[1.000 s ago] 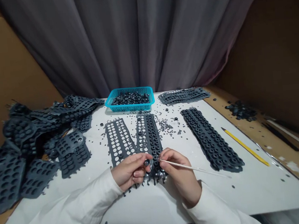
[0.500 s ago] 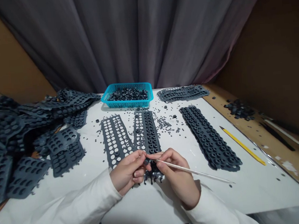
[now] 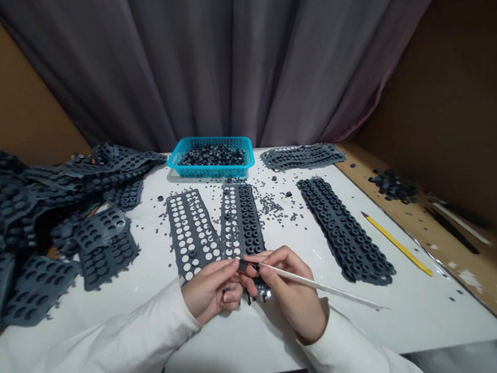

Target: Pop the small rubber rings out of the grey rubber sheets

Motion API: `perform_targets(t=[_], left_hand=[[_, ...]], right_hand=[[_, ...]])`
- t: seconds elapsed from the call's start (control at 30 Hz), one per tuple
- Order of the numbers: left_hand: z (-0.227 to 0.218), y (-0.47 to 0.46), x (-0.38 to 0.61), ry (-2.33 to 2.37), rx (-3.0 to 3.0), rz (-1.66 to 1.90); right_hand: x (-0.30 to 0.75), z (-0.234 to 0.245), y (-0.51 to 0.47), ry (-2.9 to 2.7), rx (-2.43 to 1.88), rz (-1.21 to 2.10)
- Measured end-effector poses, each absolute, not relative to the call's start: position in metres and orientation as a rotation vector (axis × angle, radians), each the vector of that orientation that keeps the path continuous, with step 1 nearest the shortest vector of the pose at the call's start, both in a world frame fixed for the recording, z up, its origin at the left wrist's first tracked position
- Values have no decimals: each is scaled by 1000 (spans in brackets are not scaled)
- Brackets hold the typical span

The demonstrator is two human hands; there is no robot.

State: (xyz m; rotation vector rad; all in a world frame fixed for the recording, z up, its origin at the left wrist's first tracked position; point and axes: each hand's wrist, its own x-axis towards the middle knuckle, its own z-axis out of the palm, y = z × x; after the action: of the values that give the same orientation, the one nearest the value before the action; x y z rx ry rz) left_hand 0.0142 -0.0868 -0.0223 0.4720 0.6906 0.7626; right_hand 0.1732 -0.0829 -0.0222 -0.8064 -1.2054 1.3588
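Note:
My left hand (image 3: 210, 289) pinches a small dark rubber ring (image 3: 242, 264) between thumb and fingertips, just above the near end of a dark grey rubber sheet (image 3: 241, 217) full of rings and holes. My right hand (image 3: 291, 291) is closed round a thin white stick (image 3: 328, 287), whose tip touches the ring. Both hands meet over the sheet's near edge. A second sheet (image 3: 191, 230), mostly punched out, lies just to the left.
A turquoise basket (image 3: 210, 158) of loose rings stands at the back. A full sheet (image 3: 345, 230) and a flat stack (image 3: 302, 156) lie right; a heap of sheets (image 3: 36, 224) is left. A yellow pencil (image 3: 397, 243) lies near the right edge. Small rubber bits dot the table.
My hands have drawn closer together, and the stick's tip has come from the sheet to the ring in my left fingers. The view has shifted slightly.

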Motion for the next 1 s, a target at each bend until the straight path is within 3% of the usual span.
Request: perform_targets(t=[1.0], left_hand=[[-35, -88, 21, 752, 639, 831]], right_hand=[[173, -23, -84, -1228, -846, 1379]])
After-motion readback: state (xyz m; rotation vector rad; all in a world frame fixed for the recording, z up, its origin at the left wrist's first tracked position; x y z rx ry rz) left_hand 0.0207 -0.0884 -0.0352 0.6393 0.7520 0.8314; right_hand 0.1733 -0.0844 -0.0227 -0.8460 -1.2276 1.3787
